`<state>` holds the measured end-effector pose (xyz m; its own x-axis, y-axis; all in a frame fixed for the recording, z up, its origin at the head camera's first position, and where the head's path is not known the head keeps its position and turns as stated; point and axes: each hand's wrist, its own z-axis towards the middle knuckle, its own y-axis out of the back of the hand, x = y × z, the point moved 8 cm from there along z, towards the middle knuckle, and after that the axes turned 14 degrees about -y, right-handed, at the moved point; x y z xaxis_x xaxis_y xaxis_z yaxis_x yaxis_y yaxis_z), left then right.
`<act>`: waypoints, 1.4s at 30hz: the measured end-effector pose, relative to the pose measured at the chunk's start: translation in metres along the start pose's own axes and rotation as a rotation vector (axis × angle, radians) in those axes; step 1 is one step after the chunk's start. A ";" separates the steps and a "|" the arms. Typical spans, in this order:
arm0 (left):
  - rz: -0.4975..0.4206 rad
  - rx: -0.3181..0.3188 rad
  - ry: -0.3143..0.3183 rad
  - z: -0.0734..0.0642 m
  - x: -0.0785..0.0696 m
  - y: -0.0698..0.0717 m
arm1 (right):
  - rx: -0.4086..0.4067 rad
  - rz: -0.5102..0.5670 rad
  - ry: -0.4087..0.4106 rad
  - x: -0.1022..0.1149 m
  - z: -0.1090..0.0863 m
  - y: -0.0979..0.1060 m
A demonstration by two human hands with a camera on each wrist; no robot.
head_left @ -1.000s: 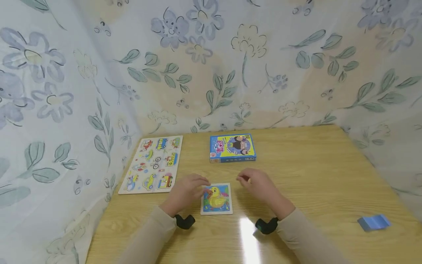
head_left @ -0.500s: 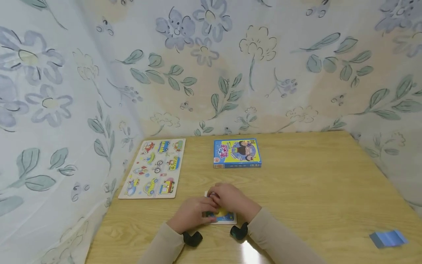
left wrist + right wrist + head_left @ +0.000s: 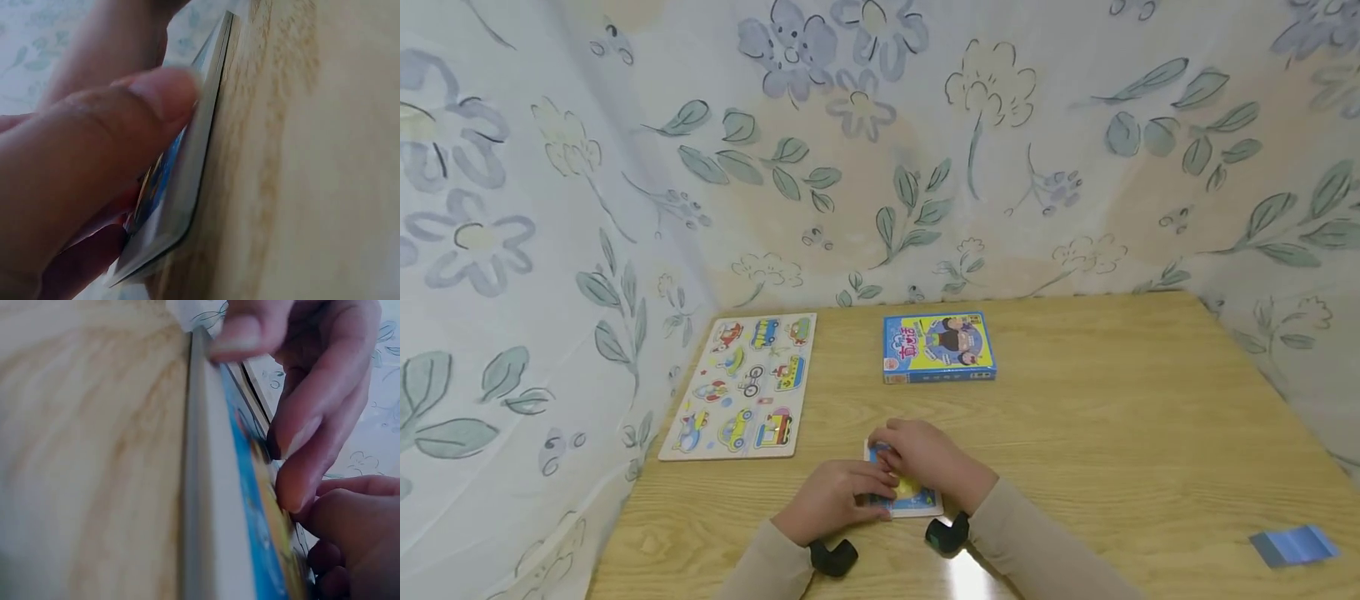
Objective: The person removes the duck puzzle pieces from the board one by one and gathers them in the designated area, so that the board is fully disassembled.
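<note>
A small square puzzle (image 3: 919,502) with a yellow duck on blue lies on the table under both hands. My left hand (image 3: 837,496) holds its left side, thumb at the near edge and fingers bent over the picture. The left wrist view shows that thumb (image 3: 165,94) along the puzzle's pale rim (image 3: 199,147). Coming over from the right, my right hand (image 3: 928,457) has its fingers curled at the far left corner. In the right wrist view its fingers (image 3: 359,534) bunch close beside the left fingertips, and the hands hide much of the duck.
Behind the hands lies a blue and yellow box (image 3: 938,348). A wooden vehicle puzzle board (image 3: 737,387) is at the left. A folded blue piece (image 3: 1295,546) sits at the right on the wooden table (image 3: 1097,433). Flowered cloth (image 3: 880,167) hangs behind and to the left.
My right hand has come left from beside the duck puzzle onto it, meeting the left hand. The left hand has shifted to the near left side. The head view has moved slightly.
</note>
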<state>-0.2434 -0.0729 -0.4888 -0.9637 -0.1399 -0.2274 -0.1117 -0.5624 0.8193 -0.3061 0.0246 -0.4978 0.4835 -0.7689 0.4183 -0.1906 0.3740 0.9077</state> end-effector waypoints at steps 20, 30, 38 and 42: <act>-0.010 0.082 0.077 0.003 -0.003 -0.005 | -0.035 -0.110 0.025 0.007 -0.001 -0.004; -0.022 0.079 0.098 0.002 0.000 -0.003 | -0.032 0.225 -0.114 -0.015 0.007 0.002; -0.074 0.086 0.139 -0.002 0.001 -0.008 | 0.169 0.640 -0.178 -0.044 -0.006 0.021; -0.072 0.107 0.172 -0.002 0.003 -0.009 | 0.074 0.536 -0.303 -0.088 -0.026 0.050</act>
<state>-0.2446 -0.0697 -0.4978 -0.8978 -0.2444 -0.3664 -0.2128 -0.4877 0.8467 -0.3357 0.1248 -0.4900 0.0420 -0.6012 0.7980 -0.4034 0.7205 0.5641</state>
